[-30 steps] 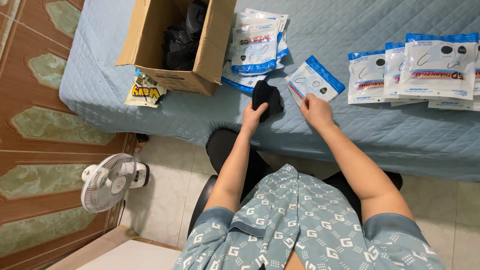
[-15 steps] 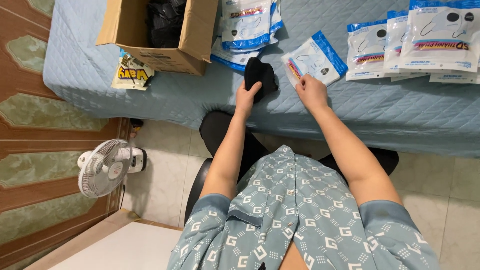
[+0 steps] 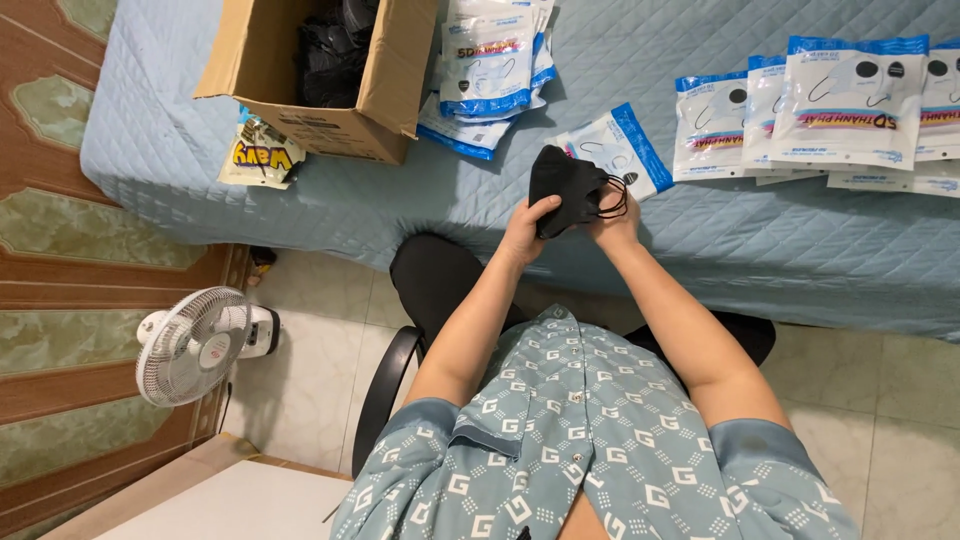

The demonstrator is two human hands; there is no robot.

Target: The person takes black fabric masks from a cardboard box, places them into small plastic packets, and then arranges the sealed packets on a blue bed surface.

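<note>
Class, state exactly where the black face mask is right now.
In the head view the black face mask is held between the left hand and right hand, just before the white-and-blue packet.

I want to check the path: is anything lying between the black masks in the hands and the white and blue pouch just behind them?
Nothing visible. Both the left hand and the right hand hold the black masks directly in front of the white and blue pouch; the masks partly overlap it in this view, and only bare blue bedcover surrounds them.

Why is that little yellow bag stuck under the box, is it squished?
The yellow snack bag lies partly under the cardboard box at the bed's corner, wrinkled. Otherwise nothing odd: both hands hold a black mask.
</note>
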